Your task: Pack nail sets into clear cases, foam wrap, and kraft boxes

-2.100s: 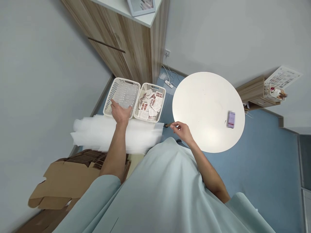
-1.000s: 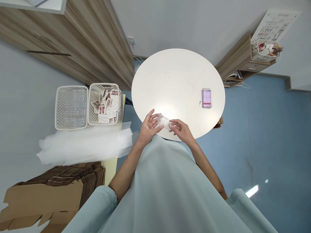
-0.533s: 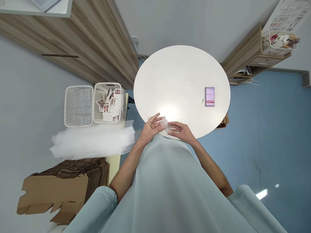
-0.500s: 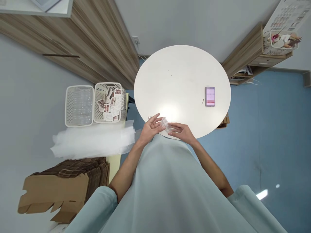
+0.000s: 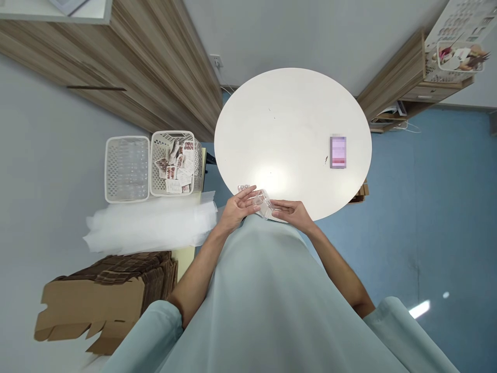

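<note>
Between my two hands, over the near edge of the white oval table [image 5: 295, 114], is a clear plastic box [image 5: 264, 203]. My left hand [image 5: 237, 210] grips its left side, thumb below and fingers above. On the right side, my right hand [image 5: 292, 213] pinches the box between thumb and fingertips. Whether the box's lid is raised is hard to make out. Just beyond my left fingers a small card or pack with shiny round pieces [image 5: 243, 187] lies at the table's edge, partly hidden by the hand.
A phone [image 5: 338, 152] lies on the table's right side. To the left stand a white basket of clear plastic boxes [image 5: 127, 197] and another basket of small printed packets [image 5: 155, 192]. Nearer are white plastic sheets [image 5: 151, 225] and stacked flat cardboard boxes [image 5: 93, 300].
The clear box has turned in my hands and shows more of its shape. My left hand has shifted slightly down, so more of the small shiny pack is visible. The view has moved a little.
</note>
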The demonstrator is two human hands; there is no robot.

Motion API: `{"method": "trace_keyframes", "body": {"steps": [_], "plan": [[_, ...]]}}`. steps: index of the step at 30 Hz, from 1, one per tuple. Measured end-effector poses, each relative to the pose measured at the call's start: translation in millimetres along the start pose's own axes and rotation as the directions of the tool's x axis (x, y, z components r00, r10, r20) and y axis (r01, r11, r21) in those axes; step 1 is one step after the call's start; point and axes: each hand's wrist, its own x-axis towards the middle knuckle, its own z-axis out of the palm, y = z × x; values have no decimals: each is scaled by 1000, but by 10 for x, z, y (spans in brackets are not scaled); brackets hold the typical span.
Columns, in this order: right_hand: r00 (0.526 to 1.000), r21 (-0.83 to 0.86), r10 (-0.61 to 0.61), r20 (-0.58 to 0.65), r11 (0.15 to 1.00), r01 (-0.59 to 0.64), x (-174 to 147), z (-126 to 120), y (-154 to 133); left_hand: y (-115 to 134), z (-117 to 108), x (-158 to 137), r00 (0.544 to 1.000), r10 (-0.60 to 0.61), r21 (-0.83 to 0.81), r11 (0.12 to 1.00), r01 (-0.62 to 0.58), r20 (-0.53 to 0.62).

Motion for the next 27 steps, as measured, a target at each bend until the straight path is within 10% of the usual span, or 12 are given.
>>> {"method": "trace_keyframes", "body": {"steps": [16, 27], "plan": [[970, 132, -36, -242, 989, 70, 213, 111, 147, -23, 9, 59, 998, 56, -52, 997, -56, -12], [907, -165, -104, -408, 986, 38, 378, 113, 209, 50, -94, -77, 984, -34, 47, 999, 26, 176]]}}
